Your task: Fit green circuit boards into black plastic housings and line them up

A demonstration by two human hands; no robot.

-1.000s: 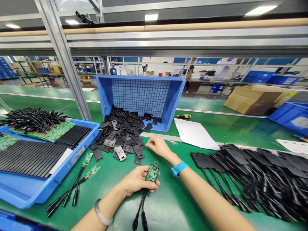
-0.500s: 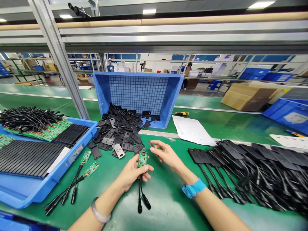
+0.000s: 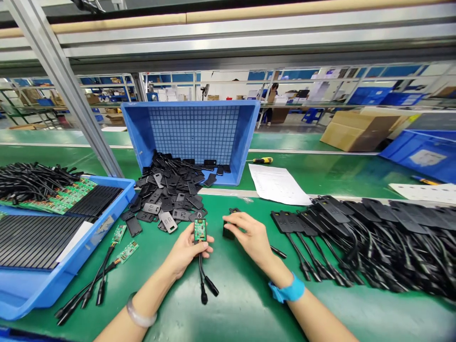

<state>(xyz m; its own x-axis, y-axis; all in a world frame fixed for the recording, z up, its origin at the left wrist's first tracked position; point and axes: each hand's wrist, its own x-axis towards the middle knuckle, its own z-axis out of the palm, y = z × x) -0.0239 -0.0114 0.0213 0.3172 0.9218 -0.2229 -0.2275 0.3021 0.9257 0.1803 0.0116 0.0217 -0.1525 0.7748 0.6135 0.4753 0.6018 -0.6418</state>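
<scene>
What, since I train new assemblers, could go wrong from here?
The circuit board lies face up and uncovered in the left hand, so it might get smudged or knocked. Its black cables trail loose and could snag. Two more boards lie exposed beside the blue tray and might get scraped.

Left hand (image 3: 183,251) curled, right hand (image 3: 251,236) pinched

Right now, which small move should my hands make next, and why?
Probably let the right hand firm up on the black piece: its fingertips are there, though their hold is hard to see, while the left hand holds the circuit board, components showing.
</scene>
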